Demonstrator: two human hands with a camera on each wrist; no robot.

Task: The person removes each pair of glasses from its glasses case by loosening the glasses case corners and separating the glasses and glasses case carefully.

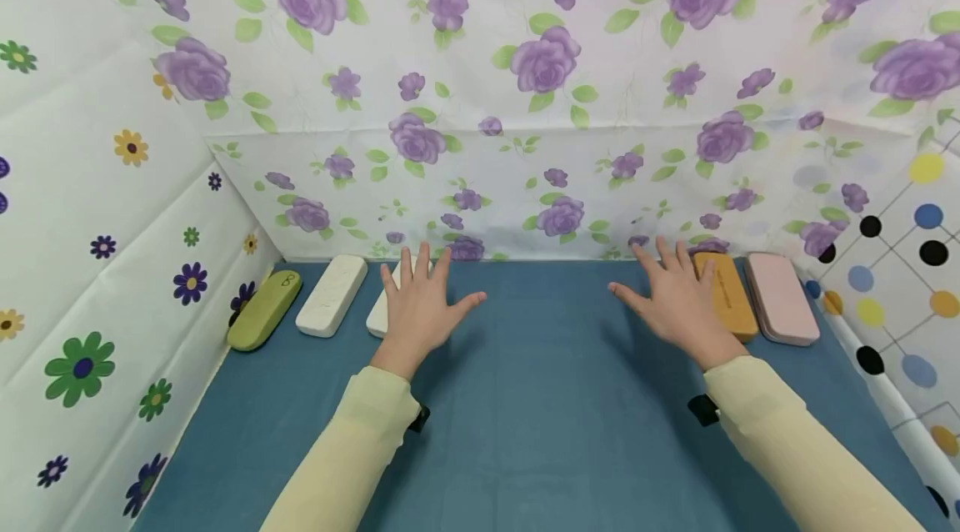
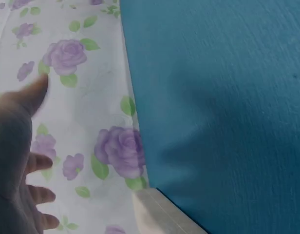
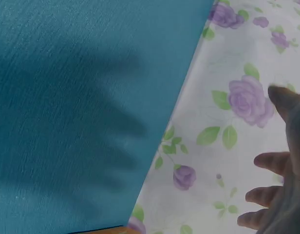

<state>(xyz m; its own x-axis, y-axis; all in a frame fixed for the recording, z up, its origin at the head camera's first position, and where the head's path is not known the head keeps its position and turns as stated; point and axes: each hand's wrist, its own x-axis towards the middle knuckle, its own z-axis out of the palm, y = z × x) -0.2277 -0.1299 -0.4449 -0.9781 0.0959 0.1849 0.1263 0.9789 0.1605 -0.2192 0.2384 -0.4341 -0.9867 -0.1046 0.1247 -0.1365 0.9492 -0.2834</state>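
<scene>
My left hand (image 1: 420,311), fingers spread, hovers above the blue surface and partly covers a white oblong case (image 1: 380,317). Nothing is in its grasp. Spread in the same way, my right hand (image 1: 678,303) is in the air beside an orange case (image 1: 726,298) and hides part of its left side. It too holds nothing. Right of the orange case lies a pink case (image 1: 782,298). On the left side lie a second white case (image 1: 332,296) with a faint embossed pattern and a green rounded case (image 1: 265,311) with a dark mark at its upper end.
The blue tabletop (image 1: 525,432) meets a white back wall (image 1: 480,98) printed with purple roses. A flower-print sheet (image 1: 82,265) bounds the left side, and a sheet with coloured dots (image 1: 900,282) the right. The cases stand along the far edge.
</scene>
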